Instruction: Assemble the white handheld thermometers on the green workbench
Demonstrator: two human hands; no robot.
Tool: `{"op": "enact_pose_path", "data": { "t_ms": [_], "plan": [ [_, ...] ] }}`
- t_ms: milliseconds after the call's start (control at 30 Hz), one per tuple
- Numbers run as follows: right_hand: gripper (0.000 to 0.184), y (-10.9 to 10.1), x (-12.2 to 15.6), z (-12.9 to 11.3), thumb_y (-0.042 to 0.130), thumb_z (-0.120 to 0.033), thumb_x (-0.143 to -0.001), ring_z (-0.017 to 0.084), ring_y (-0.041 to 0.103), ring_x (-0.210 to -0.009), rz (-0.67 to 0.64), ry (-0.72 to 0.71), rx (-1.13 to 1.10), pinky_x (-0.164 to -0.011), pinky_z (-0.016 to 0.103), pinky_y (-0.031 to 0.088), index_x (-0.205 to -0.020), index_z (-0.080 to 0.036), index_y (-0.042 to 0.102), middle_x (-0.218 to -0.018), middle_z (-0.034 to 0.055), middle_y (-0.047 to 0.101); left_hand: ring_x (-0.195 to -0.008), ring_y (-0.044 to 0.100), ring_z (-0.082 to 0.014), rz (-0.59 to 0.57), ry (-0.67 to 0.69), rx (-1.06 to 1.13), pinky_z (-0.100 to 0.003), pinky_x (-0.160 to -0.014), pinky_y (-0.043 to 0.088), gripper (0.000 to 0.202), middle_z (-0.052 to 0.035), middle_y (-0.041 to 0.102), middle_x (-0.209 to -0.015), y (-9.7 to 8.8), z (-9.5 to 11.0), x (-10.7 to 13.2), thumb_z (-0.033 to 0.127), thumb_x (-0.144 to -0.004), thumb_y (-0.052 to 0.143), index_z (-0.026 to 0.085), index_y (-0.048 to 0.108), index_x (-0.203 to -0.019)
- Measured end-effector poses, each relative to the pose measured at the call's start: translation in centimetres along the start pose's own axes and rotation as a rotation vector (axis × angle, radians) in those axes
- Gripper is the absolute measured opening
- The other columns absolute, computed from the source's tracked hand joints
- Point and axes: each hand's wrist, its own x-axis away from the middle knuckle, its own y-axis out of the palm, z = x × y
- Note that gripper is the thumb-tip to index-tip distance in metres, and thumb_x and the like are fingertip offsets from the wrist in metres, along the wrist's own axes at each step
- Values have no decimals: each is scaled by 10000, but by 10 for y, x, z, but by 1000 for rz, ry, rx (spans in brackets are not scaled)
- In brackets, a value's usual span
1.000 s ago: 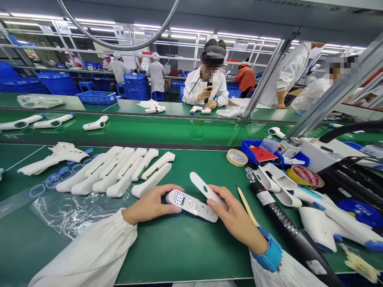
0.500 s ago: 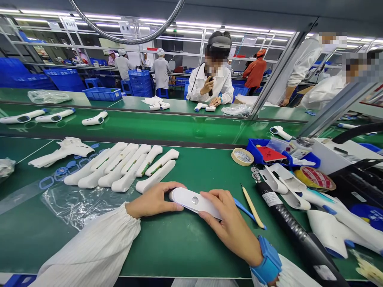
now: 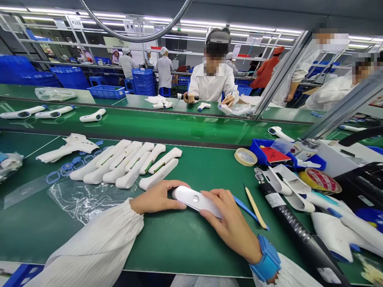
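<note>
Now that the white cover plate [image 3: 187, 196] has hidden the digit display, seemingly mating the two, my left hand [image 3: 163, 196] and right hand [image 3: 229, 216] pinch the plate's opposite ends, right of the white housings [image 3: 131, 172]

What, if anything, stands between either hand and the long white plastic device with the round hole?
Nothing visible: the left hand and right hand hold the long white plastic device at opposite ends. The thin blue stick and pointed cream stick lie right of the device, outside that contact.
</note>
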Motion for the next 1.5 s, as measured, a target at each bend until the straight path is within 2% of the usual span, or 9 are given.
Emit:
{"op": "enact_pose_path", "data": {
  "t_ms": [533,1100,1500],
  "plan": [
    [329,0,0,0,514,-284,-842,217,508,-914,1,12,-6,-755,377,489,-1168,-243,507,-1002,77,544,-955,538,-210,12,-6,-14,-308,-802,417,485,-23,604,-1096,-1,-1,0,382,-668,688,245,565,-1117],
    [314,0,-2,-5,523,-261,-835,217,504,-906,6,33,-29,-755,380,484,-1147,-222,514,-989,81,540,-976,533,-219,6,-45,-7,-306,-796,422,515,-20,591,-1123,-1,0,1,439,-670,673,255,556,-1136],
    [320,2,-2,-5,536,-242,-821,212,506,-891,9,40,-39,-743,369,479,-1138,-209,520,-973,76,554,-957,539,-208,9,-32,-23,-295,-790,421,491,-17,599,-1101,0,0,0,417,-669,677,251,563,-1117]
  ]
}}
